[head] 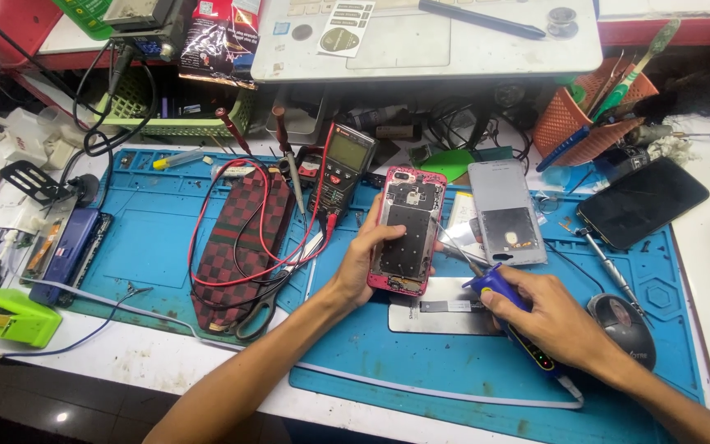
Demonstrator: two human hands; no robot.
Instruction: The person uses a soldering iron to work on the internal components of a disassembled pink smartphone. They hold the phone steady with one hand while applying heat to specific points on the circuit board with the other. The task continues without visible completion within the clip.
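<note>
My left hand (361, 261) grips an opened phone with a pink frame (408, 230), back cover off, its dark inner plate showing, tilted above the blue work mat (158, 238). My right hand (546, 316) holds a blue pen-shaped electric tool (509, 312) with a cable, its thin metal tip pointing at the phone's right edge. A grey back cover (506, 212) lies just right of the phone. Under my hands rests a flat silver plate (437, 316).
A multimeter (340, 168) with red and black leads lies beside a checkered pouch (240, 247). A dark phone (643, 201) and a mouse (624, 327) sit right. An orange tool cup (587, 123) stands behind. A green device (10, 316) sits at the left edge.
</note>
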